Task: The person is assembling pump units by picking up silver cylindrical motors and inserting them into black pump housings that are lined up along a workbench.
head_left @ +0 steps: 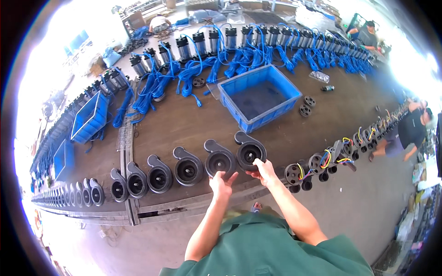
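Black round pump housings, each with a side spout, stand in a row along the near edge of the worktable. My right hand (264, 172) grips the lower rim of the rightmost housing (241, 160), thumb over the edge and fingers below. Close by on its left, my left hand (222, 185) meets the lower edge of the neighbouring housing (212, 164), thumb spread away from the fingers. Both housings have their open cups toward me, with a small pin in the middle. More housings, such as this one (186, 158), continue to the left.
A blue bin (258, 120) sits mid-table, with black discs (305, 110) beside it. Metal pump motors (199, 44) with coiled blue cables (189, 76) line the far side. Right of my hands are motor parts with coloured wires (326, 158). Another person (412, 129) is at the right.
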Tool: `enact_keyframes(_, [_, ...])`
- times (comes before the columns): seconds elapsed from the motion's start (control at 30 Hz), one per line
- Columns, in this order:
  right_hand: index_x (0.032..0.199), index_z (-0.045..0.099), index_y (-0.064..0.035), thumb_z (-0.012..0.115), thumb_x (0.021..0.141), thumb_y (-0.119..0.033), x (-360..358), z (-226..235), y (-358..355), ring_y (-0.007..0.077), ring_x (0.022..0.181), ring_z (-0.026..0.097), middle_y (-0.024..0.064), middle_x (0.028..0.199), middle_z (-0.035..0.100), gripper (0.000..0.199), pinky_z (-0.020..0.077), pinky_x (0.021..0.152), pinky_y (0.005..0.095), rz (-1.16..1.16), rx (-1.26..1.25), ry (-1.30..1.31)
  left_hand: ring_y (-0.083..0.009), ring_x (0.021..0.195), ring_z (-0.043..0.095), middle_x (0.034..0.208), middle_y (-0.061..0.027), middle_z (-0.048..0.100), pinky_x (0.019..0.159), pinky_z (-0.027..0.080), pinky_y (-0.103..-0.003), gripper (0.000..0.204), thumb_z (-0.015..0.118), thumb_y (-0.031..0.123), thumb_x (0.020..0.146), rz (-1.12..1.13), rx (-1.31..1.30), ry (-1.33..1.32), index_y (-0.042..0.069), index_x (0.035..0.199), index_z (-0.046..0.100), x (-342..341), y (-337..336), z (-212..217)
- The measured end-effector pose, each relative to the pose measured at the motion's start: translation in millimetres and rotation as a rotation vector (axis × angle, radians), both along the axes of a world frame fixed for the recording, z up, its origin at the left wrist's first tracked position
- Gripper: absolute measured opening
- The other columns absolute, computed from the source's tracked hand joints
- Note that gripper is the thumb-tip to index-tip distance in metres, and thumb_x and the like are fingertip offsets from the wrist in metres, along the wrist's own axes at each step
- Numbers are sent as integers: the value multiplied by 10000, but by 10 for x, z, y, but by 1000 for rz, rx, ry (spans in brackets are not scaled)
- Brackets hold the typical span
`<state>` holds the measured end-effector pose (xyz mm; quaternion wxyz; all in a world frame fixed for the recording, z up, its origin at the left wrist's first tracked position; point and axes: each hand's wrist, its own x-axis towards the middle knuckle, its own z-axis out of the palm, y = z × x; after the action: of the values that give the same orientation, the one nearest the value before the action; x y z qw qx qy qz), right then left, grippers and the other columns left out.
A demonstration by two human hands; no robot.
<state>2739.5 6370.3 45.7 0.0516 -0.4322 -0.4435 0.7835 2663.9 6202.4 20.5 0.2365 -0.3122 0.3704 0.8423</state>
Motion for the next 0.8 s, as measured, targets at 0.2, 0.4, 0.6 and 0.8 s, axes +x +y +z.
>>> enact_keyframes(0.2, [1189, 571, -20, 640, 944, -240, 74, -36, 26, 210, 690, 741, 135, 943, 741, 337, 587, 553, 291, 65, 3, 16, -350, 926, 695, 1115, -140, 627, 728, 671, -569, 386, 567, -50, 837, 13, 82, -17, 66, 1197, 490, -49, -112, -392])
enact_keyframes(0.4, [1138, 657, -17, 719, 922, -363, 1239, 431, -42, 265, 753, 743, 129, 815, 747, 413, 563, 663, 381, 562, 598, 159, -249, 702, 678, 941, -123, 690, 589, 589, -341, 256, 620, 90, 939, -77, -155, 212, 35, 1160, 503, 339, 7, -20])
enact_keyframes(0.6, [1085, 661, -106, 734, 829, -268, 2847, -572, 1220, 296, 777, 704, 92, 1032, 685, 311, 578, 718, 452, 582, 1390, -121, -275, 769, 680, 889, -118, 687, 685, 564, -376, 181, 778, 89, 785, -750, -1069, 1295, 66, 943, 692, 1993, 483, -475])
enact_keyframes(0.8, [1069, 657, -146, 773, 718, -176, 2913, -1136, 2006, 277, 872, 682, 41, 1074, 628, 370, 571, 666, 435, 955, 1714, -60, -314, 966, 611, 1090, -141, 601, 770, 532, -409, 359, 815, 233, 687, -1033, -1330, 1840, 41, 928, 632, 2462, 1528, -1007])
